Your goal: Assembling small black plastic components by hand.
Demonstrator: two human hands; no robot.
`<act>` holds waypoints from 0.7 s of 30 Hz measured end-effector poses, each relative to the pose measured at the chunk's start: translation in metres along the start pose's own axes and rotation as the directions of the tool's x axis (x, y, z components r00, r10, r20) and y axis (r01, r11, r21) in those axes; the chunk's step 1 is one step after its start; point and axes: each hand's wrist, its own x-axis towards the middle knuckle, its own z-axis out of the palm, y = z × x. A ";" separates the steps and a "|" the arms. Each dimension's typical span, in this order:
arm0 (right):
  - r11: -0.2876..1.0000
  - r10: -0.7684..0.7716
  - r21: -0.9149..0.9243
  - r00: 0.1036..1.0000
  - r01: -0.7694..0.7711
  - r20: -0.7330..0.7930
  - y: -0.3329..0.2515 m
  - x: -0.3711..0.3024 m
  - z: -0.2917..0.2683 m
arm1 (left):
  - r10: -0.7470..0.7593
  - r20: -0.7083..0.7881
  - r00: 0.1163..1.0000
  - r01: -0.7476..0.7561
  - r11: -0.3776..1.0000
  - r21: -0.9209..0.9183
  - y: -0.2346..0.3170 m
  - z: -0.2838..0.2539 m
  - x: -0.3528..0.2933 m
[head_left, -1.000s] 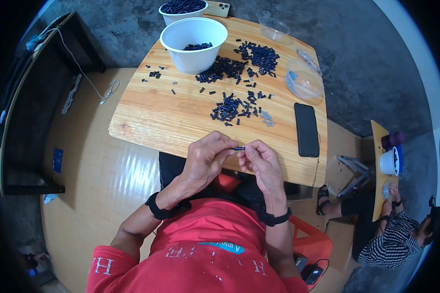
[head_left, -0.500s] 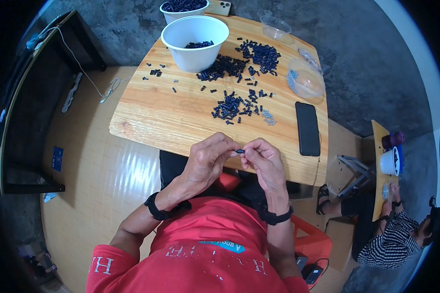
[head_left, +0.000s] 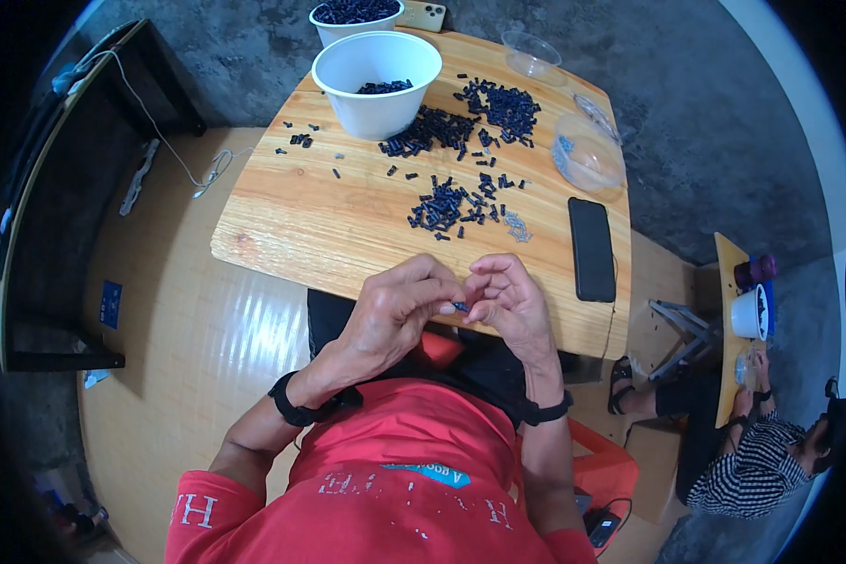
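Just over the near edge of the wooden table (head_left: 282, 230), my left hand (head_left: 390, 310) pinches a small black plastic part (head_left: 460, 306) between thumb and fingertips. Close against it is my right hand (head_left: 512, 305), its fingers loosely curled and apart from the thumb. The thumb tip is beside the black part; whether it touches is too small to tell. Beyond my hands lies a loose pile of similar black parts (head_left: 439, 209), with a small cluster of clear pieces (head_left: 517, 226) to its right.
Larger heaps of black parts (head_left: 503, 108) lie farther back beside a white tub (head_left: 367, 108). A second filled tub (head_left: 334, 33) stands behind. On the right are a black phone (head_left: 591, 249) and clear plastic bowls (head_left: 587, 174). Another person (head_left: 757, 461) sits at a side table.
My right hand's fingers have loosened and lifted off the black part, opening away from the thumb. The part has dropped slightly lower, still in my left fingertips.
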 end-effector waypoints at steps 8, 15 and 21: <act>0.982 0.022 0.184 0.997 -0.035 0.075 -0.004 -0.007 0.005 | 0.240 -0.079 0.967 -0.231 0.967 0.109 -0.002 0.005 0.000; 0.978 -0.052 0.204 0.998 0.043 0.039 -0.001 -0.011 0.017 | 0.182 -0.079 0.980 -0.192 0.968 -0.159 -0.010 0.015 -0.006; 0.964 -0.062 0.263 0.996 0.042 0.069 0.004 -0.012 0.014 | 0.119 -0.080 0.990 -0.136 0.955 -0.264 -0.008 0.014 -0.006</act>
